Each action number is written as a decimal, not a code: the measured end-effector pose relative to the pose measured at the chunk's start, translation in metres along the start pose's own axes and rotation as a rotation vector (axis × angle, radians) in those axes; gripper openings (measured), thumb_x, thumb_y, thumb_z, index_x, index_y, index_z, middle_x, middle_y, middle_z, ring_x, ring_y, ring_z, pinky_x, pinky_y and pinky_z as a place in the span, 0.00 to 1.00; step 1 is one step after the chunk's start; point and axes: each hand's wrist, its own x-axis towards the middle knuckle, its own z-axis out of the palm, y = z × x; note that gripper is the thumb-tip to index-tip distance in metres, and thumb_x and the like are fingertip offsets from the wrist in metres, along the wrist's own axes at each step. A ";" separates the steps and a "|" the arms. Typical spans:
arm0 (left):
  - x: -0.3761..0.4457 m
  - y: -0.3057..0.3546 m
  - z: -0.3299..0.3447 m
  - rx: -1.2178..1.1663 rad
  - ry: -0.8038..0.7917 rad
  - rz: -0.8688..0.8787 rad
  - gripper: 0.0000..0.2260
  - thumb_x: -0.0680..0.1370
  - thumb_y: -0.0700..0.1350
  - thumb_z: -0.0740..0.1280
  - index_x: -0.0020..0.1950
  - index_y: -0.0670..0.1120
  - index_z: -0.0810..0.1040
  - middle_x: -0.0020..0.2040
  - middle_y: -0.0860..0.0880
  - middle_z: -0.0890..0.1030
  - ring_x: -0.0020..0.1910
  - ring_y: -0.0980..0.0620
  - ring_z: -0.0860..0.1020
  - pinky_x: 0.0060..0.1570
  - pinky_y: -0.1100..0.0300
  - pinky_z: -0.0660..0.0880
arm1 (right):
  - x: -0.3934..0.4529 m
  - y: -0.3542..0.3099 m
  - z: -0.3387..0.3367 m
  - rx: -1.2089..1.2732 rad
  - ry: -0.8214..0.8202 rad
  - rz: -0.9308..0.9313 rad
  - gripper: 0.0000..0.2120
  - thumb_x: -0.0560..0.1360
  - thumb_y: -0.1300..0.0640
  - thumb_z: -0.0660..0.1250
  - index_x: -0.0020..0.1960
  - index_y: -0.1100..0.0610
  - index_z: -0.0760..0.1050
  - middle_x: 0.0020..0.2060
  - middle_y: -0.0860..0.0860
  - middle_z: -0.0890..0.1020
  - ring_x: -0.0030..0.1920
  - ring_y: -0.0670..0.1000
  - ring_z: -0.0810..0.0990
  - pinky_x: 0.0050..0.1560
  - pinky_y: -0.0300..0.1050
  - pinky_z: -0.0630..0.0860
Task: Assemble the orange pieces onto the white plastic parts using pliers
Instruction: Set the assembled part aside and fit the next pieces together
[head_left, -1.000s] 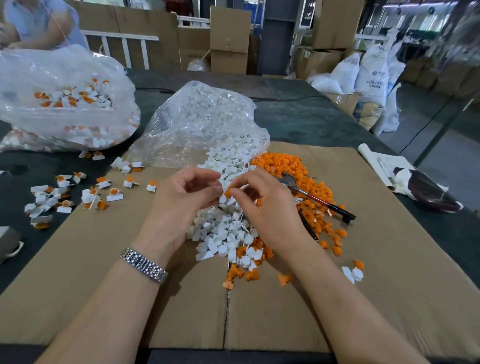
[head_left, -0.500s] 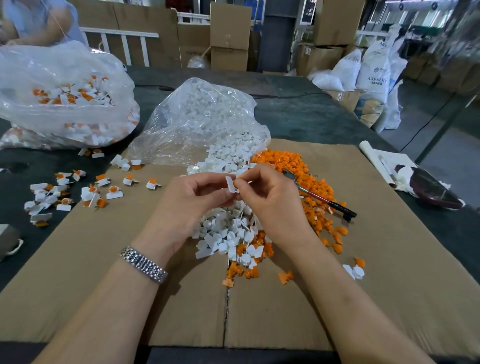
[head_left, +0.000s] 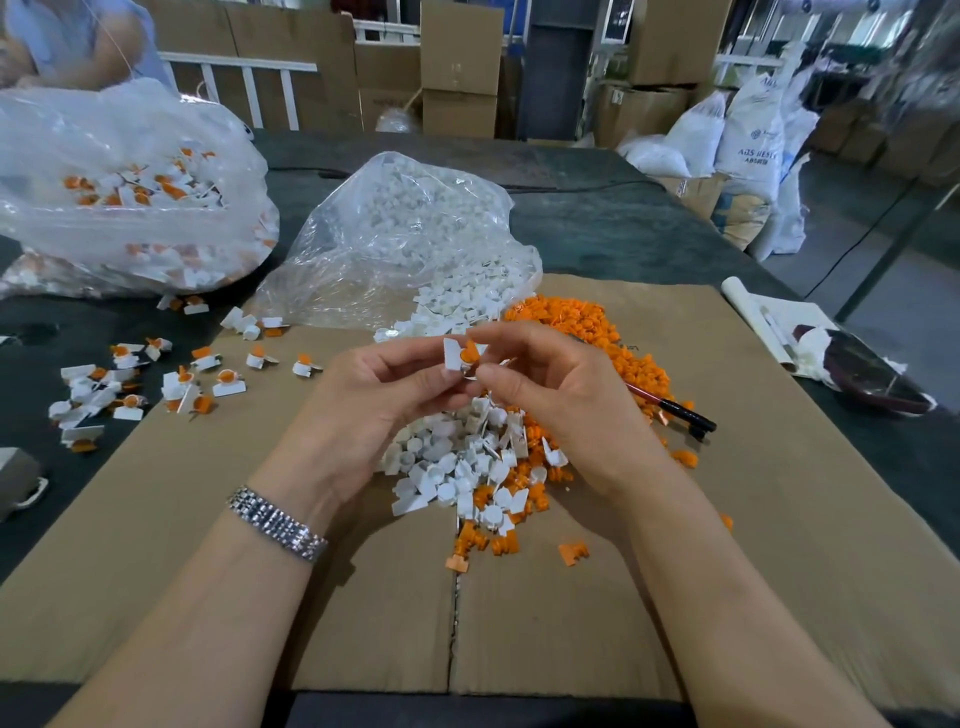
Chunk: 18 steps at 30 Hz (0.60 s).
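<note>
Both hands meet above the middle of the cardboard sheet (head_left: 779, 519). The left hand (head_left: 363, 410) has its thumb and forefinger narrowed to a pinch on a small white plastic part (head_left: 451, 353), held upright; the other left fingers curl loosely underneath. The right hand (head_left: 561, 395) pinches at the same spot from 3 o'clock, fingers (head_left: 498, 371) closed tight, with an orange piece (head_left: 471, 352) sitting against the white part between the two hands. Whether the orange piece is fully seated cannot be told.

Directly below the hands lies a loose heap of white parts (head_left: 447, 467) mixed with orange ones at its 5 o'clock edge. A pile of orange pieces (head_left: 587, 327) spreads at 1 o'clock from the hands. The pliers (head_left: 675, 413) lie on that pile at 3 o'clock, untouched, their head hidden behind the right hand.

A clear plastic bag (head_left: 405, 234) at 12 o'clock lies open toward the cardboard, holding white parts that spill out of its mouth. A second clear bag (head_left: 130, 197) at 10 o'clock holds white parts with orange pieces on them. More such finished pieces (head_left: 176, 384) are scattered at 9 o'clock on the dark surface (head_left: 597, 223) and the cardboard's edge. A metal watch band (head_left: 278, 525) circles the left wrist
</note>
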 end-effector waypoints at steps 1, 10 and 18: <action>0.000 0.000 0.000 -0.001 -0.015 -0.001 0.17 0.70 0.45 0.78 0.58 0.45 0.87 0.55 0.40 0.87 0.53 0.44 0.86 0.52 0.60 0.82 | 0.000 -0.001 0.001 -0.002 0.001 -0.014 0.13 0.79 0.59 0.71 0.63 0.52 0.81 0.49 0.49 0.84 0.48 0.48 0.83 0.52 0.40 0.80; -0.001 -0.002 0.001 0.062 -0.020 0.056 0.14 0.74 0.44 0.76 0.59 0.46 0.87 0.58 0.43 0.86 0.58 0.43 0.85 0.56 0.58 0.81 | -0.001 0.002 0.008 -0.110 0.096 -0.104 0.11 0.77 0.63 0.73 0.59 0.59 0.82 0.46 0.50 0.86 0.48 0.48 0.86 0.52 0.42 0.82; 0.001 0.001 -0.001 -0.013 -0.023 -0.037 0.11 0.74 0.41 0.76 0.56 0.43 0.87 0.55 0.39 0.86 0.55 0.43 0.86 0.53 0.59 0.82 | -0.001 0.008 0.013 -0.336 0.167 -0.228 0.12 0.76 0.62 0.74 0.59 0.57 0.82 0.47 0.49 0.84 0.47 0.47 0.83 0.50 0.43 0.82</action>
